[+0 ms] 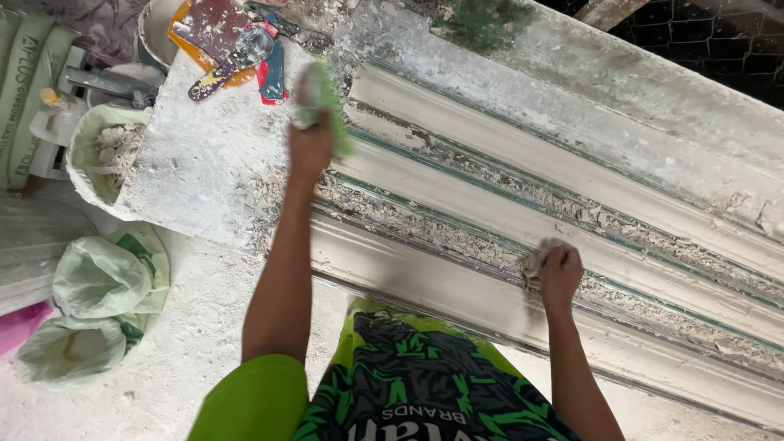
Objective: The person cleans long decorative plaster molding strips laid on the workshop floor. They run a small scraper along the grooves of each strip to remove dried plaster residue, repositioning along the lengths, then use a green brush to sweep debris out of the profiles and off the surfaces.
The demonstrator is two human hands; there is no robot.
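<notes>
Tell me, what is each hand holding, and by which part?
The left hand grips a blurred green cloth by its bunched lower end. The right hand closes on a whitish wad; where exactly is hidden.

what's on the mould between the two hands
In the head view, between the left hand and right hand run the long white mould's ridges and a groove packed with crumbly plaster scraps.

Putty scrapers (233, 49) piled top left, a white bowl (155, 28) beside them, green plastic bags (102, 282) on the dusty floor (175, 371) (lower left), wire mesh (719, 45) top right.
</notes>
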